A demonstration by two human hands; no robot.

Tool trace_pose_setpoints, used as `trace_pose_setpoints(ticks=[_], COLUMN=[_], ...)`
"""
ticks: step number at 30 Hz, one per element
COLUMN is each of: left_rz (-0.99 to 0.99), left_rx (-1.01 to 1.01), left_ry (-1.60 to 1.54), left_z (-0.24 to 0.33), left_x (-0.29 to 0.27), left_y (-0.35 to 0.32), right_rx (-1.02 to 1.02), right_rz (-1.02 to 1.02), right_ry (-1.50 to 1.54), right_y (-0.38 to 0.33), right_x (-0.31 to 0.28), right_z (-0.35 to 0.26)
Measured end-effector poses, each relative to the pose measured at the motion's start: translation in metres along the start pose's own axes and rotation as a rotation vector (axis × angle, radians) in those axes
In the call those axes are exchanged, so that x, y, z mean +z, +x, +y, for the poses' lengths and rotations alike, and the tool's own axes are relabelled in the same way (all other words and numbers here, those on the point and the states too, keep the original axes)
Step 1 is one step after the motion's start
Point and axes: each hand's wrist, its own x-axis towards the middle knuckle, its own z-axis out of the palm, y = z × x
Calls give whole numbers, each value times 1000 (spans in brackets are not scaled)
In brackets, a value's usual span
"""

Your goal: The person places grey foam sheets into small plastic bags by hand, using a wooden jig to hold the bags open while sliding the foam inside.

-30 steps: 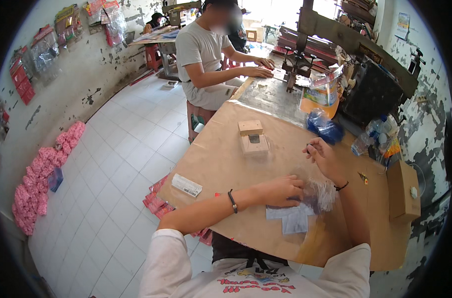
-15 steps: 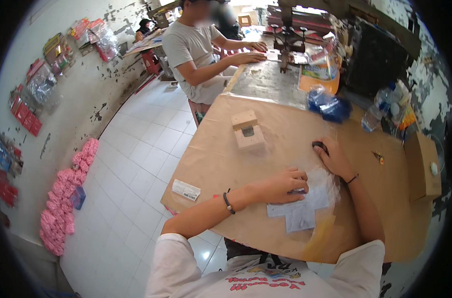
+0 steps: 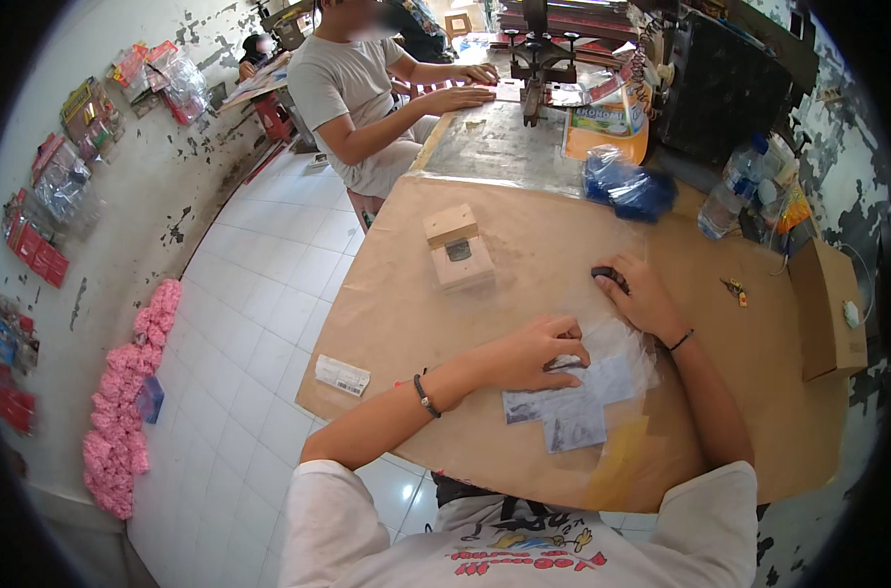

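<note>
On the brown paper-covered table lies a grey cross-shaped sheet point(image 3: 575, 421) with a pale patterned surface. My left hand point(image 3: 538, 355) rests over its upper left part. The thumb and bent fingers stand apart, and nothing held shows between them. Beyond and to the right, my right hand point(image 3: 643, 296) has its fingers curled round a small black object point(image 3: 609, 274), whose kind is mostly hidden. Clear plastic film point(image 3: 643, 351) lies crumpled beside the sheet, under the right wrist. A strip of yellowish film point(image 3: 617, 463) sits nearer to me.
A wooden block jig point(image 3: 460, 257) stands farther left, and a white label point(image 3: 342, 374) lies at the left edge. Blue plastic point(image 3: 629, 184), a water bottle point(image 3: 731, 194) and a cardboard box point(image 3: 829, 309) line the far right. A co-worker point(image 3: 352, 98) sits beyond the table's left side.
The whole scene has shifted a little leftward in the picture. My left thumb and fingers have spread apart over the sheet. My right hand keeps the black object.
</note>
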Motion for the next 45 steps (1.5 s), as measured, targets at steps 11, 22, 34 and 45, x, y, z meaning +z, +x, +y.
trace_pose_setpoints(ticks=[11,22,34,45], left_rz=[5,-14,-13,14], left_rx=[-23,-4,2,20], left_ry=[232,215,226,260], left_z=[-5,3,3,4], left_x=[14,6,6,5], left_y=[-2,4,1,0], right_rx=[-120,-151,258,15], right_rz=[19,150,30,149], right_ry=[-137,-217,-25,-116], right_y=[9,12,3,7], right_x=[2,9,-6,4], right_z=[11,22,-3,19])
